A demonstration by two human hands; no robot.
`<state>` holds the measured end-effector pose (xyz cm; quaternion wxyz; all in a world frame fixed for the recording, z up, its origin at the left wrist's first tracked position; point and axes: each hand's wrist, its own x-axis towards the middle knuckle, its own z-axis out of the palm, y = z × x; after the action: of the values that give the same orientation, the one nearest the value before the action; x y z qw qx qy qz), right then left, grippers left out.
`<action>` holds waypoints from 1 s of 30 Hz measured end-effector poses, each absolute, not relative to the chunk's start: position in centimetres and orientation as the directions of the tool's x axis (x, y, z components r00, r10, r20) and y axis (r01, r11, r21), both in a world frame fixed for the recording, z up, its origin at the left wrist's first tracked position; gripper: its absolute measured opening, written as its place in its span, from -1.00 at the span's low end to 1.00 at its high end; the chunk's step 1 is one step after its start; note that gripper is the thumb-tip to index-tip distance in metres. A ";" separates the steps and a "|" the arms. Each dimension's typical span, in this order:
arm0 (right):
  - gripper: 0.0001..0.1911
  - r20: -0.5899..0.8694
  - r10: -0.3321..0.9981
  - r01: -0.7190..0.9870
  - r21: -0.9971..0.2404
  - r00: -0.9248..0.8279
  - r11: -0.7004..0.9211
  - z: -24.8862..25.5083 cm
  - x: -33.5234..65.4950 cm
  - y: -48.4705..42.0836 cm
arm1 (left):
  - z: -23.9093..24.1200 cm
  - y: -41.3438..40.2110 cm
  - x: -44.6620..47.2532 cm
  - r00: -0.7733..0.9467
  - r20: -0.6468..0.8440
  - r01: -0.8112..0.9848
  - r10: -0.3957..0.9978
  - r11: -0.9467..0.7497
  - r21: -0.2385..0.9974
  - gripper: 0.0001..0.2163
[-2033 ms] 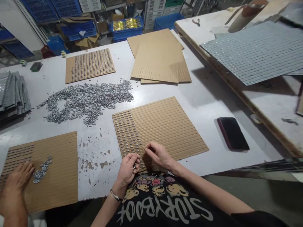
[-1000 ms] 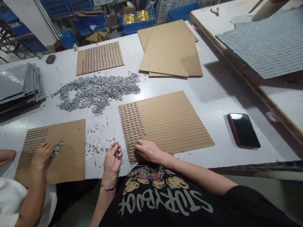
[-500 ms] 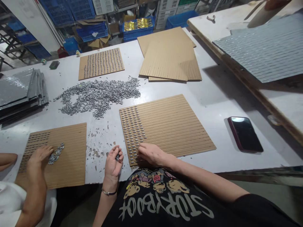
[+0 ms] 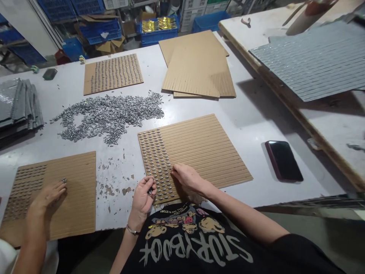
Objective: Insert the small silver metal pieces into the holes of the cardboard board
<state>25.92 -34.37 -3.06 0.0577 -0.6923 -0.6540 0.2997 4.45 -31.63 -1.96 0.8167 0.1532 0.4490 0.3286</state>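
Left hand (image 4: 144, 196) curled loosely at the table's near edge, fingers folded round a few small silver pieces (image 4: 149, 191), thumb and fingertips pinching them just off the near left corner of the slotted cardboard board (image 4: 199, 152). Right hand (image 4: 186, 176) resting palm down on that board near its near edge, fingers half spread and flat on the ribs, touching the surface beside the filled columns; whether a piece sits under the fingertips cannot be told. Board lying at the middle of the white table (image 4: 251, 118), its left strip already packed with silver pieces, the rest bare ribs. Loose heap of silver pieces (image 4: 108, 114) spread behind the board toward the table's left half. At the near left corner, a co-worker's hand (image 4: 47, 198) pressed flat on a second board (image 4: 71, 194), fingers extended. Dark phone (image 4: 283, 160) face up toward the right edge. Stack of blank boards (image 4: 196, 68) and a nearly full board (image 4: 112, 73) along the far edge.
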 end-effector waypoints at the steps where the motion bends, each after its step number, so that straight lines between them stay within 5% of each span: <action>1: -0.85 -0.350 0.936 0.880 -0.454 -0.034 -0.138 -3.0 25.8 -34.2 | -2.0 -31.7 4.5 0.392 -0.631 -0.390 0.669 0.742 0.545 -0.76; 8: -0.90 -0.365 0.929 0.871 -0.434 0.063 -0.230 -2.0 25.9 -33.7 | -1.8 -32.1 4.9 0.421 -0.667 -0.318 0.614 0.789 0.526 -0.75; 13: -0.87 -0.130 0.991 0.627 -0.775 -0.033 -0.081 -0.6 25.1 -35.8 | -1.1 -32.6 6.2 0.448 -0.666 -0.293 0.596 0.802 0.521 -0.70; 17: -0.84 -0.123 0.992 0.428 -0.898 -0.014 -0.105 0.0 23.9 -37.7 | -0.6 -33.6 7.5 0.451 -0.640 -0.216 0.622 0.772 0.598 -0.70; 21: -0.81 -0.198 0.978 0.383 -0.900 0.066 -0.208 -0.8 24.5 -38.1 | -0.4 -34.0 7.8 0.430 -0.641 -0.215 0.635 0.762 0.611 -0.70; 25: -0.81 -0.178 0.959 0.499 -0.824 0.220 -0.268 -2.3 25.7 -37.3 | -0.5 -33.1 6.6 0.355 -0.653 -0.265 0.669 0.742 0.615 -0.69; 30: -0.83 -0.170 0.963 0.587 -0.766 0.210 -0.263 -3.1 25.0 -36.8 | -0.7 -32.2 5.1 0.337 -0.624 -0.255 0.705 0.706 0.661 -0.74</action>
<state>25.02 -36.77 -3.13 0.2860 -0.7233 -0.5356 0.3290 5.13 -32.23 -0.67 0.7844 0.2309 0.4877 0.3060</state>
